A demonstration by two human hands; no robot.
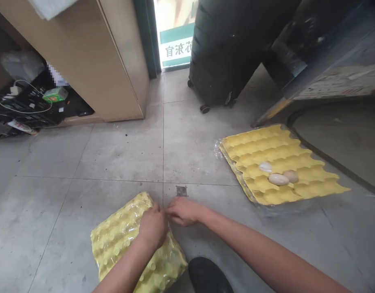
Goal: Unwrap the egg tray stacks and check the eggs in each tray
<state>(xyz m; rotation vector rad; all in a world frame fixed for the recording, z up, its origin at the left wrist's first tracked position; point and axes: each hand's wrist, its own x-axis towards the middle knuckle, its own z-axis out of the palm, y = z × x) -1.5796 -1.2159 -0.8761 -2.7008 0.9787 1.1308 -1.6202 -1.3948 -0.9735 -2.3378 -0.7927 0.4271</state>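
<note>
A yellow egg tray [117, 228] wrapped in clear plastic wrap [176, 254] lies on the floor before me, its bumpy side up. My left hand [153, 227] rests over its right edge, fingers closed on the wrap. Just right of that edge, my right hand [185, 211] pinches at the same spot, close to the left fingertips. What exactly lies between the fingers is too small to see clearly. Farther right sits another yellow egg tray [266, 143], on plastic film, carrying a pale egg [278, 179], a browner egg [291, 176] and a small white object [265, 166].
A black wheeled suitcase [224, 53] stands at the back beside a bright doorway sign [176, 44]. At left is a tan cabinet [114, 69] with a cluttered black crate [28, 106]. My dark shoe [208, 276] is at the bottom, on grey floor tiles [123, 154].
</note>
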